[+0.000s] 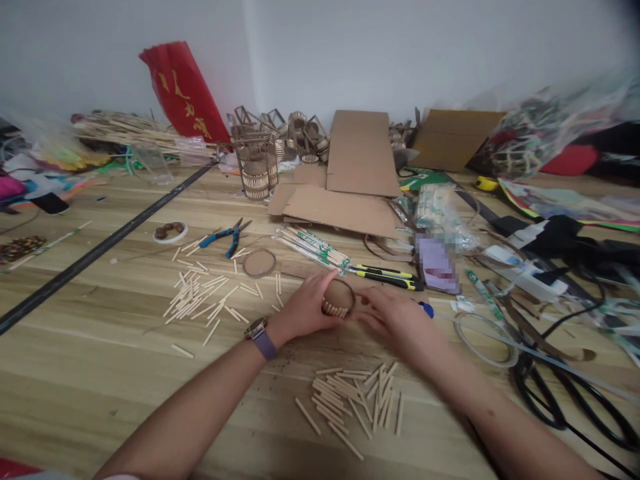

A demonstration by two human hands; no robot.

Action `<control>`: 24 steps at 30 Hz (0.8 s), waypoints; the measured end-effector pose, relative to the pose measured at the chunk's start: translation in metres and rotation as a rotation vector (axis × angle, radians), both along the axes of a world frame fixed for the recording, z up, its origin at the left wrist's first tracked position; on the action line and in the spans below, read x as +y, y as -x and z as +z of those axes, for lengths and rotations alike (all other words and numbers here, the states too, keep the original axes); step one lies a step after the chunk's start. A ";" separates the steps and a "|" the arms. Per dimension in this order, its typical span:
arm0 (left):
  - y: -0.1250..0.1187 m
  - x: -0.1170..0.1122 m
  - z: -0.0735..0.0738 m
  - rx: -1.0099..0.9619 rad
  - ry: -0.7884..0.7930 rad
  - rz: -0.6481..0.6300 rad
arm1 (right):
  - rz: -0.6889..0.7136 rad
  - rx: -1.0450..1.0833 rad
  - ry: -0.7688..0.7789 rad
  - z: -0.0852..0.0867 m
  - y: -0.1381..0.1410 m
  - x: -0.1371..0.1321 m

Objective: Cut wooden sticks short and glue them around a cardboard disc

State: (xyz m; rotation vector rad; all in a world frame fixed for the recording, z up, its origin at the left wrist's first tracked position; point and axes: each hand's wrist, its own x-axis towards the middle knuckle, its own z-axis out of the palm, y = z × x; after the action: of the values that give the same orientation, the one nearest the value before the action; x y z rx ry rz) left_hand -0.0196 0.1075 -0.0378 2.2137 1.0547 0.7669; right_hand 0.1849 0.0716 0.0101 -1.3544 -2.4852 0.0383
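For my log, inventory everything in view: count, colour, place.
Hoop: one, brown and pale, centre
Sticks: many, pale, left and near
Disc: one, brown, left
Pliers: one, blue, left
Rolls: two, pale, left and right
Knives: two, yellow and black, beyond hoop
Chopsticks: several, pale, beyond hoop
Packet: one, purple, right
Scissors: one, black, right
Cardboard: several, brown, back
Baskets: several, brown, back
Bag: one, red, back left
Clutter: uncountable, mixed, both sides
Table: one, tan, underneath
Wall: one, grey, back
Watch: one, purple strap, left wrist
Left hand: one, bare, on hoop
Right hand: one, bare, beside hoop
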 end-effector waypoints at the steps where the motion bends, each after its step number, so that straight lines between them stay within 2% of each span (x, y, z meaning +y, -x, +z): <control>1: 0.000 0.000 0.001 -0.005 0.012 -0.001 | -0.035 0.013 0.002 0.004 -0.006 -0.002; 5: 0.003 0.000 0.002 -0.089 0.067 0.000 | -0.284 -0.072 0.085 0.014 -0.039 -0.012; 8: 0.005 0.001 -0.002 -0.149 0.102 0.003 | -0.474 -0.216 0.148 0.006 -0.064 -0.020; 11: 0.003 0.001 -0.003 -0.148 0.103 -0.003 | -0.511 -0.207 0.284 -0.007 -0.076 -0.024; 16: -0.001 -0.002 -0.001 -0.123 0.054 0.004 | -0.522 -0.023 0.342 -0.019 -0.079 -0.021; 20: -0.002 -0.003 0.001 -0.091 0.037 0.027 | -0.577 0.166 0.452 -0.014 -0.086 -0.021; 24: -0.001 -0.002 0.001 -0.083 0.030 0.040 | -0.556 0.626 0.499 -0.002 -0.087 -0.025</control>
State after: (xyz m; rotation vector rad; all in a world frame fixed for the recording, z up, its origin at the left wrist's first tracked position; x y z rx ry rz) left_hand -0.0183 0.1050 -0.0369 2.1229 1.0660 0.8475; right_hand 0.2717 0.0467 0.0078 -1.8227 -1.5769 0.8553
